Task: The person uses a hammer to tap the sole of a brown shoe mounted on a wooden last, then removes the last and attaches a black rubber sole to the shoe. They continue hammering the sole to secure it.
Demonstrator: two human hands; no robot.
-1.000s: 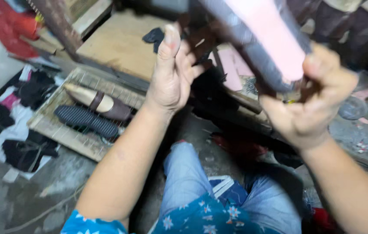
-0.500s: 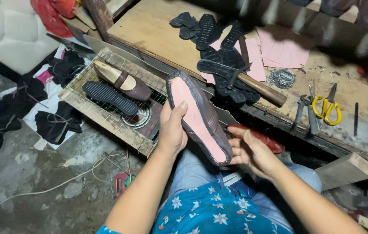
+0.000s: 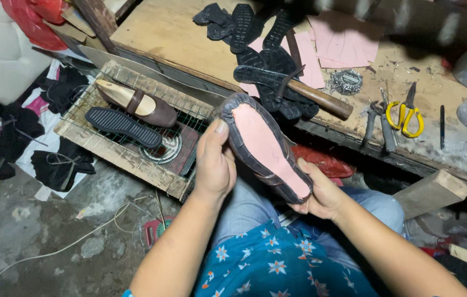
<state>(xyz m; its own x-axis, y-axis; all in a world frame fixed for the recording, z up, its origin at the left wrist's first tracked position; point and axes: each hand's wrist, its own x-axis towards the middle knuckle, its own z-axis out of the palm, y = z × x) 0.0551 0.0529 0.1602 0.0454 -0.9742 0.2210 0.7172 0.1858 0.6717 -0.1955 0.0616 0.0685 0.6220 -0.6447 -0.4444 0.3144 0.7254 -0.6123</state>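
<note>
Head view, workshop floor.

— What do the hands hold?

— An unfinished shoe (image 3: 263, 147), sole side up, held between both hands over the person's lap, just in front of the bench (image 3: 173, 33). Its bottom is a smooth, flat pink insole; dark brown leather is pulled over the edge all round, puckered in small folds at the toe. The left hand (image 3: 214, 165) grips the shoe's left side, thumb pressed on the rim near the toe. The right hand (image 3: 321, 192) cups the heel end from below, fingers curled under it.

— And around it?

— To the left, a wire rack (image 3: 134, 124) in a rough wooden frame carries a brown shoe on a pale last (image 3: 137, 103) and a black ribbed rubber sole (image 3: 123, 126), lying side by side. On the worn wooden bench sit a heap of black soles (image 3: 255, 33), pink cut sheets (image 3: 343, 47), a wooden-handled hammer (image 3: 310, 96) lying across the soles, pliers (image 3: 379, 118), yellow-handled scissors (image 3: 404, 113) and a small pile of metal tacks (image 3: 346, 81).

— The floor?

— Grey concrete, with black cloth scraps (image 3: 57, 159) on white sheets and a pale cord (image 3: 79, 242) trailing across it.
</note>
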